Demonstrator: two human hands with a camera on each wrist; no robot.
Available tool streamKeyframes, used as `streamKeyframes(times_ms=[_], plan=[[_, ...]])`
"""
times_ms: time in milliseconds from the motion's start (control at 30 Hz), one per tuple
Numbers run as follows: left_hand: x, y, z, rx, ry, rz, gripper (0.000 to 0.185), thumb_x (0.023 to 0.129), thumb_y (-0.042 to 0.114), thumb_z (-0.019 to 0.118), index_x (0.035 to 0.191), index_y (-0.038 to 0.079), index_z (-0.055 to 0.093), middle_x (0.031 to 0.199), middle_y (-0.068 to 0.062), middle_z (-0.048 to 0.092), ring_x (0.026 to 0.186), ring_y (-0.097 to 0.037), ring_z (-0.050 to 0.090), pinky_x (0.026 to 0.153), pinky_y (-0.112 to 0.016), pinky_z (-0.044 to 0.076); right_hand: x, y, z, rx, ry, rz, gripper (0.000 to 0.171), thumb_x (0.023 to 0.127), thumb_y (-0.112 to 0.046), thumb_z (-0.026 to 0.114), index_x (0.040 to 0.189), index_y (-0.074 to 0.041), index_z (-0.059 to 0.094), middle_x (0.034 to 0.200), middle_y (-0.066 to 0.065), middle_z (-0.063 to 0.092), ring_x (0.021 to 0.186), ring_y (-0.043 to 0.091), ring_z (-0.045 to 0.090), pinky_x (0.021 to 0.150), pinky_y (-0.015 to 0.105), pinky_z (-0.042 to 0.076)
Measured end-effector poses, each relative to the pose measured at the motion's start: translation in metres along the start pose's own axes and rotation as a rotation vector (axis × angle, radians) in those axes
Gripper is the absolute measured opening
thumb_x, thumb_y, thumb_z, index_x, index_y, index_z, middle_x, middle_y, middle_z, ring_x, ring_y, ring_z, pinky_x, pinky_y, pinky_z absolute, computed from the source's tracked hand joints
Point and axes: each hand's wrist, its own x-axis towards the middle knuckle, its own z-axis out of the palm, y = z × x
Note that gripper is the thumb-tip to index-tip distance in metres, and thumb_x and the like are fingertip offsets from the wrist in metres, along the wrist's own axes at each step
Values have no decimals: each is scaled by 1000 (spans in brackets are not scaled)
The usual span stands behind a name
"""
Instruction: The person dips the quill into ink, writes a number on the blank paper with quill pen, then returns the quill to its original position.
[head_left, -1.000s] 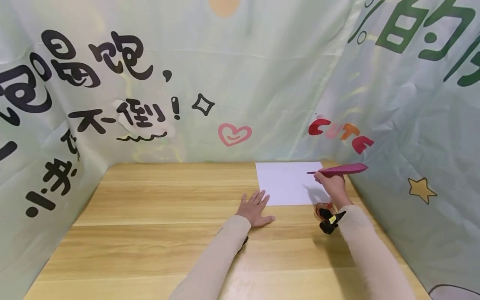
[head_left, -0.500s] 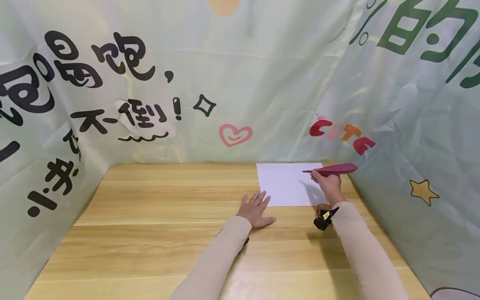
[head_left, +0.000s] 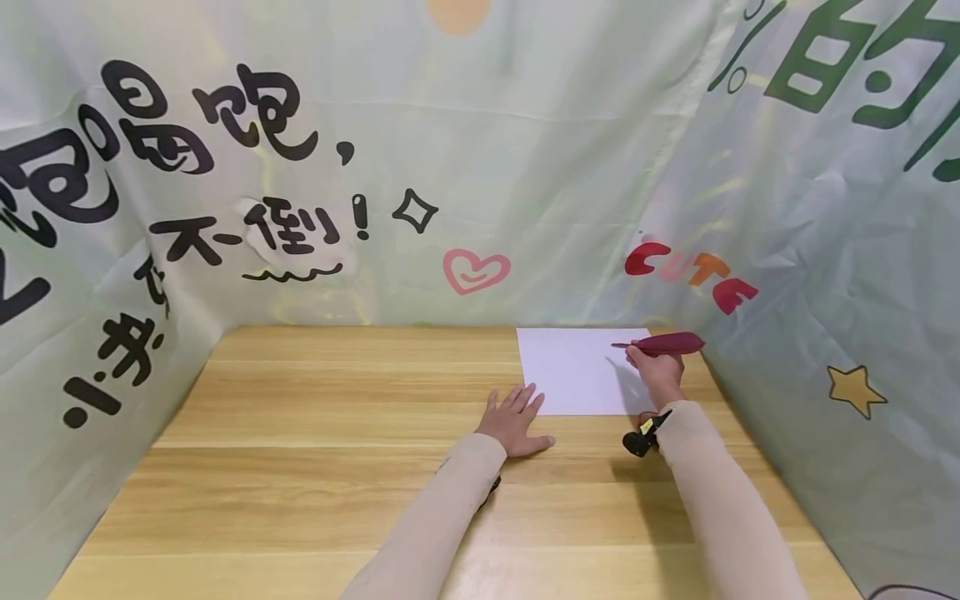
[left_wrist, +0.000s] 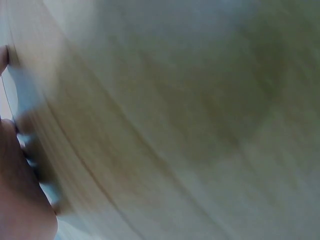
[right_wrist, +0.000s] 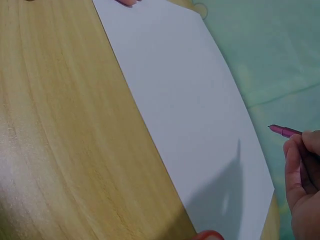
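Printed cloth (head_left: 562,125) hangs beyond the paper (head_left: 570,375); a wood-grain bench (head_left: 337,483) lies under it. The left hand (head_left: 516,425), fingers spread, rests on the paper's near left corner; light, even pressure should stop slipping. Over the paper's right part, the right hand (head_left: 662,375) pinches the pen (head_left: 675,342), tip raised; a relaxed grip near the tip should steer best.
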Motion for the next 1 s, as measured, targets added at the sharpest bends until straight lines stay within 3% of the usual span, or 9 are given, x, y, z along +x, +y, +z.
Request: streamKeyframes(times_ms=[167, 333, 467, 567, 800, 1000], plan=[[2, -1, 2, 16, -5, 2, 84, 88, 75, 30, 155, 30, 8, 161, 9, 0, 148, -12, 0, 117, -53, 4, -2, 3, 2, -32, -1, 34, 54, 89, -24, 68, 135, -4, 47, 104, 3, 65, 78, 0, 63, 96, 32, 48], [1, 0, 0, 18, -4, -3, 84, 89, 75, 32, 155, 30, 9, 161, 8, 1, 148, -13, 1, 116, -54, 5, 3, 9, 5, -42, 31, -18, 51, 85, -21, 72, 128, 0, 57, 77, -11, 62, 65, -5, 61, 78, 18, 53], [-1, 1, -2, 20, -7, -8, 83, 89, 74, 33, 155, 29, 10, 162, 8, 2, 148, -13, 2, 117, -53, 4, 5, 15, 7, -106, 55, -54, 48, 83, -23, 73, 123, 0, 61, 65, -18, 57, 62, -9, 54, 70, 13, 46], [-3, 3, -4, 16, -11, -7, 82, 90, 73, 33, 155, 29, 10, 162, 8, 2, 148, -13, 2, 117, -53, 4, 6, 18, 9, -127, 64, -29, 52, 83, -26, 74, 125, -1, 58, 73, -14, 59, 66, -6, 53, 77, 17, 44], [-5, 3, -4, 10, 5, -10, 82, 90, 73, 33, 155, 29, 13, 162, 7, 5, 148, -13, 4, 117, -52, 5, 6, 20, 11, -112, 62, 40, 62, 84, -27, 72, 134, 0, 47, 116, 12, 61, 85, 6, 57, 97, 31, 45], [-4, 3, -3, 17, -5, -10, 81, 90, 73, 32, 155, 30, 10, 162, 9, 3, 148, -12, 2, 117, -51, 4, 7, 18, 13, -58, 54, 63, 62, 85, -22, 71, 138, -2, 44, 126, 14, 57, 81, 4, 58, 99, 33, 47]])
